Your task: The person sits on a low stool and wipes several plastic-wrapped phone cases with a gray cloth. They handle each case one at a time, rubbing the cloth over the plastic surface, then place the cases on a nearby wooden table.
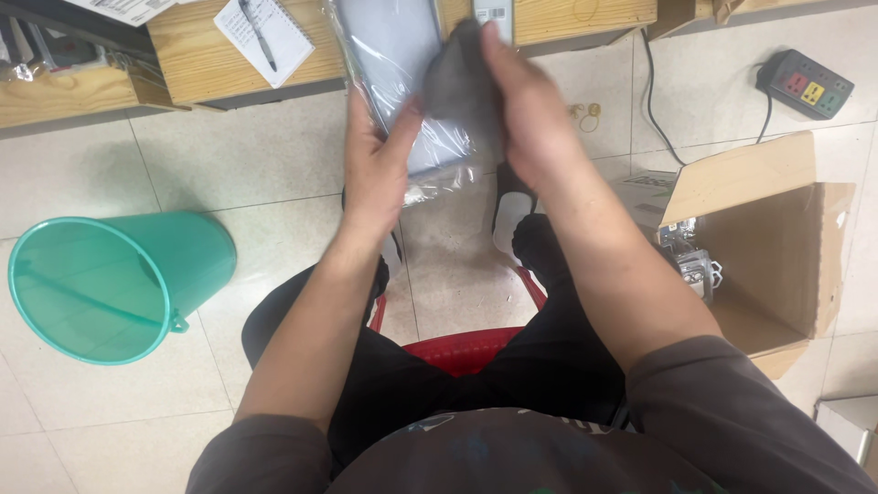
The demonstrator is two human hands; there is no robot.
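My left hand (377, 163) grips a flat grey slab wrapped in a clear plastic bag (395, 64), holding it by its lower left edge in front of me. My right hand (526, 110) presses a dark grey cloth (459, 78) against the slab's right side. The hand is motion-blurred. I sit on a red plastic stool (462, 349), with my dark-trousered legs and white shoes below the hands.
A teal plastic bucket (105, 284) lies tilted on the tiled floor at left. An open cardboard box (777, 247) with packaged parts stands at right. A power strip (807, 84) lies at the far right. A low wooden bench (210, 59) carries a notepad with a pen (263, 35).
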